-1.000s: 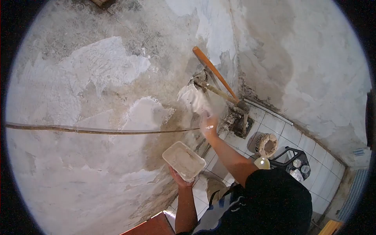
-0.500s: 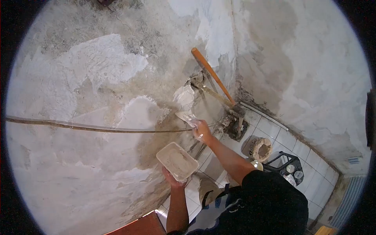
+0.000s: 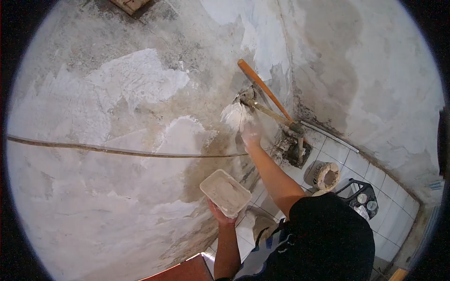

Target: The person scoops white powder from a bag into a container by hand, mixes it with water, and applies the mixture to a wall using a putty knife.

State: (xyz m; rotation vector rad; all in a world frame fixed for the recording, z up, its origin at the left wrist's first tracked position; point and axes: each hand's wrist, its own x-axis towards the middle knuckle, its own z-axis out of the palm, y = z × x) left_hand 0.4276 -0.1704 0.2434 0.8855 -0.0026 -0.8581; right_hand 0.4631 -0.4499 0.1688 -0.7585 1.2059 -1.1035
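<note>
My left hand (image 3: 221,213) grips a shallow rectangular tub (image 3: 226,192) from below and the side; pale wet plaster lies in it. Up against the wall, my right hand (image 3: 251,136) is closed on a putty knife, mostly hidden and blurred. It is at the lower edge of a fresh white plaster patch (image 3: 233,114). Just above the patch is a dark broken hole (image 3: 247,95) in the wall, where a pipe (image 3: 269,112) comes out. A long orange-brown wooden handle (image 3: 263,88) leans on the wall beside it.
A thin cable (image 3: 117,151) runs across the wall. Near the corner, a plaster-caked bucket (image 3: 326,175) and a black stool (image 3: 363,196) with small containers stand on white floor tiles (image 3: 370,222). A wooden piece (image 3: 131,4) is at the top; a reddish panel (image 3: 187,270) at the bottom.
My right hand has moved up along the wall to the patch, and the white plaster there reaches further right and down. The view has shifted, so the surroundings appear further right.
</note>
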